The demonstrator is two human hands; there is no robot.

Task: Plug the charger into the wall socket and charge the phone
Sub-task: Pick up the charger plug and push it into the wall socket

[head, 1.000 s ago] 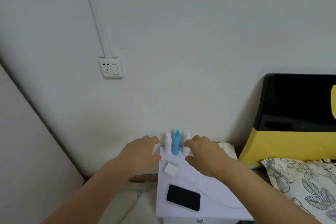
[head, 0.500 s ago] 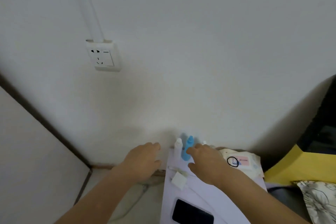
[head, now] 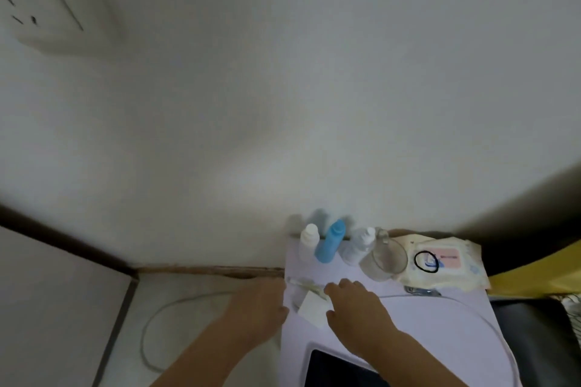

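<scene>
A small white charger block (head: 312,308) lies on the pale nightstand top (head: 440,324), with its white cable (head: 465,308) looping off to the right. My right hand (head: 358,311) hovers just right of the charger, fingers spread and nothing in it. At the nightstand's left edge my left hand (head: 256,308) holds nothing, fingers loosely apart. The black phone (head: 339,371) lies face up at the bottom edge, partly covered by my right forearm. High up at the far left, the white wall socket (head: 41,6) is blurred.
Along the wall stand a white bottle (head: 309,240), a blue bottle (head: 330,240), a clear bottle (head: 358,245) and a glass cup (head: 385,256). A wipes pack (head: 446,258) carries a black hair tie. Another cable (head: 163,324) loops on the floor. Yellow bed frame (head: 534,280) at right.
The view has dropped and closed in on the nightstand; the socket slid to the top left corner. Both hands came down toward the charger.
</scene>
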